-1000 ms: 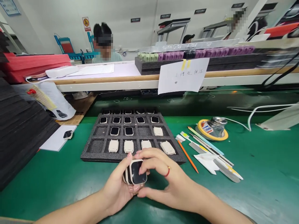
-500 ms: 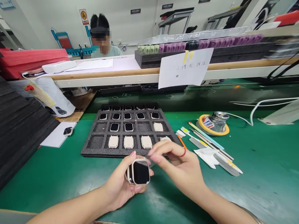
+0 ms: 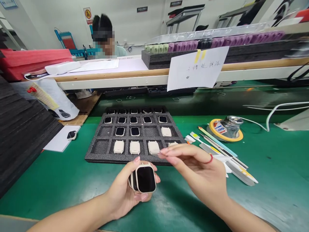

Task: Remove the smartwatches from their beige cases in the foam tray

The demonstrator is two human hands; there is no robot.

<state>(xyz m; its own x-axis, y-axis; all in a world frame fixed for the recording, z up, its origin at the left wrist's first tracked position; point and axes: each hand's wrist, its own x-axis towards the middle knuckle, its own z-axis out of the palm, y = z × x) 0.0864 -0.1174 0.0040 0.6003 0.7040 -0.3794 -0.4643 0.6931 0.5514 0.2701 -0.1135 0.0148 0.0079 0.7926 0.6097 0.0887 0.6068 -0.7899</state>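
Observation:
Two cream-rimmed watch cases are stacked in my left hand (image 3: 126, 190), with the black screen of the front watch (image 3: 146, 179) facing up at me. My right hand (image 3: 200, 170) is raised to the right of it, thumb and index finger pinched on a thin clear film (image 3: 161, 155) that is hard to make out. Behind both hands lies a black foam tray (image 3: 101, 160) with several watches in its compartments. Some show dark screens; others, like a cream case (image 3: 134, 147) in the front row, lie with their backs up.
One watch (image 3: 71, 135) sits on a white pad (image 3: 58, 140) at left. Right of the tray lie brushes and a grey-tipped tool (image 3: 241, 174), near a glass jar with yellow tape (image 3: 224, 129). A person (image 3: 103, 35) is across the shelf (image 3: 116, 80).
My right hand has moved right and away from the watch, and the clear film has come off the screen's corner with it. My left hand holds the watches much as before.

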